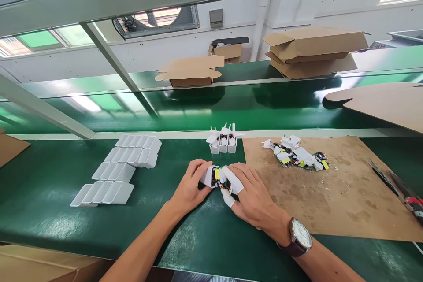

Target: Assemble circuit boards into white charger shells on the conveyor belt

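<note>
At the lower centre of the frame a small white casing [209, 175] is gripped by the curled left hand [191, 187], while its open end is pinched by the right hand [248, 194] through white finger cots [232, 179]; the inner parts are largely hidden, and no writing can be read on the green surface [49, 194]

a factory assembly line. a long green conveyor belt [205, 105] crosses the middle of the frame behind a green workbench [49, 194]. rows of white plastic casings [119, 172] lie at centre left, loose circuit boards [297, 154] at centre right, and flattened cardboard boxes [313, 53] are stacked at upper right.
</note>
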A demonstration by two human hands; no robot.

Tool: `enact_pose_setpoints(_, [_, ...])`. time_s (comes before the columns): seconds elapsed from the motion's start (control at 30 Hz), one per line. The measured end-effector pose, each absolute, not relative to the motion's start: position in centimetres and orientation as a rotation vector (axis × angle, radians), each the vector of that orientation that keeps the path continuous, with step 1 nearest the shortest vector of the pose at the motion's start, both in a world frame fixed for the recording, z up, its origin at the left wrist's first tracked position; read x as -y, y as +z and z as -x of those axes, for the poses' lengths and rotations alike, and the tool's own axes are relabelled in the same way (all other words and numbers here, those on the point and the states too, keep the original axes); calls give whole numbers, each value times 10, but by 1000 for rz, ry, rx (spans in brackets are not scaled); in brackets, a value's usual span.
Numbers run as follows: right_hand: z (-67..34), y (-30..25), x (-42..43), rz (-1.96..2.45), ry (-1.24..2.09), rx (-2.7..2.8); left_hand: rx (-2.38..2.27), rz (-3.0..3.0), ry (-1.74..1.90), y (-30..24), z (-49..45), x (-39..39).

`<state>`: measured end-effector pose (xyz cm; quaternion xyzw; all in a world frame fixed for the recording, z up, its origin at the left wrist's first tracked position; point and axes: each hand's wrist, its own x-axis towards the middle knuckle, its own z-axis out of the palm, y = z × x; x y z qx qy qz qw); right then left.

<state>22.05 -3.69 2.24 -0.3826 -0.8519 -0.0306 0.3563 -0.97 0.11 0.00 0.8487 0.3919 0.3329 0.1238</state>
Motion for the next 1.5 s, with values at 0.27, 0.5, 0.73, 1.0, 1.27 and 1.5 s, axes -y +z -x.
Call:
enact_pose_setpoints(0.27, [-217,25,37,953,-4,2180,-1063,-2429,972,-1,4,4])
enact_pose_setpoints(0.5, [-225,23,31,914,337,1995,-964,-2188,899,-2,7,4])
enact_pose_setpoints(0.73, [-220,9,26,925,406,2210,-998,-1816,1032,1,10,0])
enact_pose_setpoints(1.0, [-209,14,12,897,268,2303,-1046,-1766,1003,4,6,5])
enact_pose_setpoints(1.27, [-202,19,6,878,366,2154,-1085,-1832,1066,7,10,6])
enact_pose_setpoints(1.5, [-201,13,13,892,442,2126,-1016,-1879,1098,3,7,7])
